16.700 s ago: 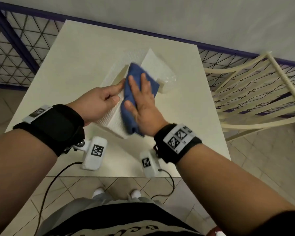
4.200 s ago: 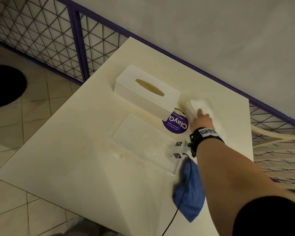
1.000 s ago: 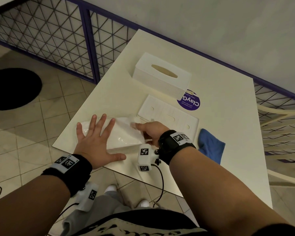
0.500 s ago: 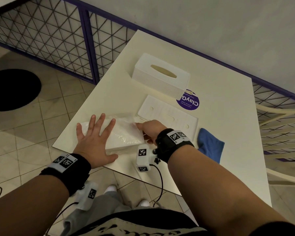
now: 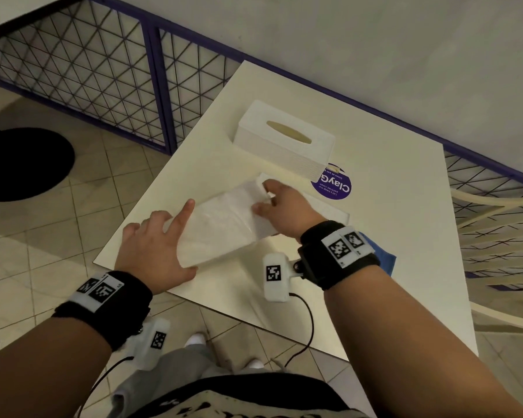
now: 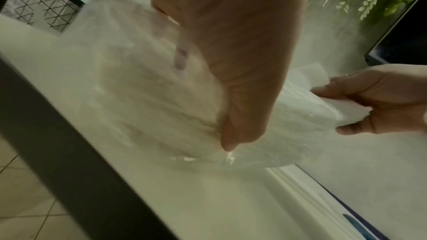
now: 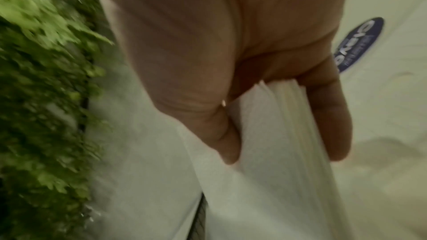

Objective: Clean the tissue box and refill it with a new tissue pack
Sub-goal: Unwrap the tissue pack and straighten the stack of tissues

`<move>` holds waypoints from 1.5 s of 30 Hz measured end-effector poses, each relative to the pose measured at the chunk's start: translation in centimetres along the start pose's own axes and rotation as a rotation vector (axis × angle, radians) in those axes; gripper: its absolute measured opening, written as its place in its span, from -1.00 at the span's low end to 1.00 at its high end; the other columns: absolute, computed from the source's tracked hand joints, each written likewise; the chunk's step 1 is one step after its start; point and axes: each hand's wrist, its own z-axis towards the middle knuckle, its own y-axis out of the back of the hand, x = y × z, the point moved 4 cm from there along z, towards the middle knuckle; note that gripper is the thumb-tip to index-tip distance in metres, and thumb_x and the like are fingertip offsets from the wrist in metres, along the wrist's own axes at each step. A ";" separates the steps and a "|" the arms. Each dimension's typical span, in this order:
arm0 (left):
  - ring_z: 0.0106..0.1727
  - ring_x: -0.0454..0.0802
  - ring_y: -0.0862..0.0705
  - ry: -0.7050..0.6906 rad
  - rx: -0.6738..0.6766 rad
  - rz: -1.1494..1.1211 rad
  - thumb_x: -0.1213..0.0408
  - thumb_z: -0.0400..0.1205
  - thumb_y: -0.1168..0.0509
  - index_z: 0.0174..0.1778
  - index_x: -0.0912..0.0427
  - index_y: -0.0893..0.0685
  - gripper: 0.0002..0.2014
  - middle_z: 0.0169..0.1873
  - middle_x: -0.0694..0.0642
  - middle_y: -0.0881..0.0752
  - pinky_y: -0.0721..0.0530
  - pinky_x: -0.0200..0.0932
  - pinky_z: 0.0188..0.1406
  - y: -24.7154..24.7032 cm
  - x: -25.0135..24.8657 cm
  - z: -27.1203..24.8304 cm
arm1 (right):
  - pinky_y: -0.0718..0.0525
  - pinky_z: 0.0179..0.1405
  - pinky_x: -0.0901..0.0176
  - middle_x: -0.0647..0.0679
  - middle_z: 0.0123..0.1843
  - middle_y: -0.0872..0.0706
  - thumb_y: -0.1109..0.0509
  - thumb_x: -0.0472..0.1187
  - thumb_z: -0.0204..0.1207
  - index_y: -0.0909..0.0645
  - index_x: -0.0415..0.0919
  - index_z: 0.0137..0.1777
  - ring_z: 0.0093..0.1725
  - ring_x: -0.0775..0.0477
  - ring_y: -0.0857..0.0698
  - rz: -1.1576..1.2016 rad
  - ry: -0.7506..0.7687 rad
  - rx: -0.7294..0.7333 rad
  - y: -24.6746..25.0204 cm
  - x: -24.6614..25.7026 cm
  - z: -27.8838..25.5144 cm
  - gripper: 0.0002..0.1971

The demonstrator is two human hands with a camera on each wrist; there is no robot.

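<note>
At the frame's centre, the left hand (image 5: 154, 251) clamps the clear plastic wrapper (image 5: 212, 233) on the surface (image 5: 390, 267) while the right hand (image 5: 284, 206) pinches the tissue stack (image 7: 265, 134), apparently unwrapping it. Next: carry the stack to the tissue box (image 5: 284, 143) upper centre.

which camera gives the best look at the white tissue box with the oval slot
The head view: the tissue box sits whole on the table, slot up. Neither wrist view shows it; they show hands and the tissue pack.
</note>
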 end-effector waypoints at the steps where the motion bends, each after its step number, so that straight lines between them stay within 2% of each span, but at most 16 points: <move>1: 0.20 0.12 -0.58 0.011 -0.015 -0.007 -0.38 0.12 -0.38 0.65 -0.22 0.15 0.24 0.24 0.13 -0.48 -0.38 0.20 0.28 0.4 0.1 0.1 | -0.75 -0.11 0.04 -0.17 0.02 -0.74 -0.36 -0.18 0.55 -0.53 -0.14 0.23 -0.04 -0.21 -0.73 -0.027 0.035 -0.060 1.5 0.4 -0.4 -0.73; 4: 0.17 0.15 -0.56 0.109 -0.055 -0.019 -0.34 0.16 -0.40 0.66 -0.20 0.10 0.19 0.22 0.14 -0.48 -0.42 0.19 0.19 1.9 0.8 0.5 | -0.65 -0.21 0.27 -0.09 -0.19 -0.73 -0.34 -0.19 0.56 -0.52 -0.04 0.08 -0.22 -0.09 -0.67 -0.069 0.111 -0.254 6.5 1.1 -2.1 -0.86; 10: 0.36 0.30 -0.43 0.397 0.107 -0.010 -0.45 0.26 -0.26 0.62 -0.14 0.15 0.11 0.38 0.29 -0.38 -0.41 0.33 0.28 2.4 1.4 1.8 | -0.69 0.02 -0.09 -0.29 -0.03 -0.77 -0.34 -0.18 0.55 -0.55 -0.12 0.19 -0.04 -0.27 -0.71 -0.067 0.185 -0.492 12.5 -0.4 -5.0 -0.78; 13: 0.60 0.31 -0.09 0.297 0.049 0.011 -0.61 0.22 -0.16 0.66 -0.06 0.20 0.21 0.58 0.34 -0.13 -0.10 0.40 0.50 2.5 -0.6 2.4 | -0.69 0.03 -0.20 -0.37 -0.08 -0.75 -0.37 -0.12 0.50 -0.57 -0.09 0.14 -0.07 -0.34 -0.70 -0.033 0.161 -0.433 11.9 -2.3 -5.9 -0.77; 15: 0.65 0.16 0.00 0.107 -0.070 -0.290 -0.47 0.21 -0.38 0.67 -0.04 0.16 0.25 0.64 0.21 -0.01 -0.06 0.26 0.58 3.1 -3.3 2.9 | -0.67 0.00 -0.17 -0.36 -0.11 -0.75 -0.37 -0.09 0.42 -0.60 -0.01 0.02 -0.12 -0.34 -0.70 0.066 0.157 -0.381 10.8 -3.7 -6.4 -0.82; 17: 0.65 -0.05 -0.08 0.010 0.035 -0.796 -0.26 0.13 -0.60 0.66 -0.12 0.18 0.34 0.65 0.06 -0.03 -0.15 0.00 0.58 3.0 -5.8 3.3 | -0.67 0.02 -0.09 -0.16 -0.13 -0.79 -0.41 -0.24 0.45 -0.62 0.03 -0.01 -0.17 -0.15 -0.71 0.278 0.159 -0.334 9.4 -5.2 -6.9 -0.83; 19: 0.59 -0.14 -0.24 0.023 0.186 -1.202 -0.15 -0.03 -0.68 0.60 -0.32 0.15 0.41 0.62 0.00 -0.16 -0.25 -0.11 0.54 2.2 -7.4 4.0 | -0.72 0.04 -0.03 -0.04 -0.10 -0.82 -0.39 -0.42 0.53 -0.62 -0.02 0.04 -0.11 -0.06 -0.75 0.490 0.127 -0.291 8.0 -6.7 -7.4 -0.75; 22: 0.38 0.00 -0.56 0.120 0.338 -1.464 0.12 -0.05 -0.72 0.50 -0.45 -0.08 0.28 0.47 0.09 -0.43 -0.48 0.05 0.44 1.1 -8.5 4.5 | -0.76 -0.03 0.10 -0.01 -0.09 -0.85 -0.41 -0.38 0.53 -0.63 -0.06 0.11 -0.10 -0.03 -0.80 0.630 0.065 -0.268 5.9 -8.7 -8.0 -0.75; 24: 0.22 0.21 -0.68 0.116 0.340 -1.470 0.30 0.06 -0.62 0.40 -0.33 -0.37 0.00 0.26 0.23 -0.64 -0.60 0.15 0.32 1.0 -9.1 4.8 | -0.75 0.07 -0.04 -0.09 -0.03 -0.82 -0.42 -0.28 0.46 -0.65 0.03 0.07 -0.04 -0.11 -0.78 0.673 0.040 -0.291 5.0 -9.8 -8.3 -0.76; 26: 0.05 0.25 -0.74 0.098 0.277 -1.413 0.49 0.26 -0.53 0.20 -0.22 -0.59 -0.32 0.02 0.22 -0.76 -0.72 0.06 0.15 0.9 -9.3 5.0 | -0.73 0.08 -0.02 -0.08 -0.01 -0.80 -0.40 -0.32 0.49 -0.63 0.07 0.06 -0.02 -0.07 -0.77 0.709 0.035 -0.312 4.4 -10.8 -8.6 -0.74; 29: -0.17 -0.22 -0.73 0.046 0.192 -1.264 0.65 0.42 -0.42 -0.03 -0.11 -0.65 -0.51 -0.15 -0.07 -0.75 -0.65 -0.43 -0.18 0.2 -9.3 4.7 | -0.69 0.03 0.27 0.09 -0.04 -0.76 -0.32 -0.49 0.56 -0.56 0.00 0.07 -0.06 0.20 -0.74 0.664 0.000 -0.321 3.2 -12.8 -9.0 -0.67; 31: -0.19 -0.30 -0.67 0.031 0.198 -1.181 0.64 0.44 -0.40 -0.06 -0.10 -0.64 -0.54 -0.11 -0.08 -0.71 -0.59 -0.48 -0.19 -1.0 -9.4 4.1 | -0.62 0.08 0.25 0.10 -0.02 -0.73 -0.34 -0.51 0.53 -0.56 -0.01 0.02 -0.02 0.16 -0.69 0.586 -0.045 -0.299 1.8 -14.2 -9.2 -0.67; 34: -0.20 -0.10 -0.60 0.084 0.232 -1.146 0.65 0.49 -0.30 -0.01 -0.16 -0.58 -0.50 -0.14 -0.01 -0.67 -0.56 -0.29 -0.20 -3.2 -9.5 3.5 | -0.60 0.07 0.28 0.11 0.08 -0.70 -0.38 -0.50 0.48 -0.56 0.02 -0.01 0.01 0.04 -0.63 0.494 -0.087 -0.294 -0.1 -16.1 -9.1 -0.65; 37: -0.17 -0.03 -0.60 0.130 0.244 -1.177 0.66 0.50 -0.23 0.03 -0.18 -0.53 -0.48 -0.16 0.03 -0.66 -0.55 -0.31 -0.26 -4.4 -9.9 3.2 | -0.57 -0.09 0.35 0.08 -0.07 -0.66 -0.38 -0.45 0.48 -0.53 -0.08 0.06 -0.13 0.03 -0.59 0.441 -0.127 -0.339 -0.8 -16.7 -8.8 -0.72; 40: -0.01 0.00 -0.65 0.117 0.237 -1.108 0.52 0.56 -0.32 0.12 -0.04 -0.48 -0.62 -0.07 -0.02 -0.68 -0.57 -0.29 -0.11 -4.2 -10.3 3.8 | -0.54 -0.22 0.39 0.10 -0.26 -0.58 -0.39 -0.35 0.52 -0.48 -0.08 0.04 -0.28 0.09 -0.55 0.346 -0.154 -0.380 -0.1 -16.5 -8.3 -0.79; 45: 0.02 0.00 -0.66 0.042 0.077 -0.977 0.36 0.55 -0.41 0.40 0.17 -0.42 -0.49 0.06 0.01 -0.64 -0.55 -0.16 0.03 -0.4 -11.6 8.9 | -0.74 0.11 -0.05 -0.02 0.00 -0.73 -0.42 -0.19 0.48 -0.52 -0.13 0.19 0.04 -0.11 -0.74 0.430 -0.254 -0.469 4.1 -15.8 -5.4 -0.71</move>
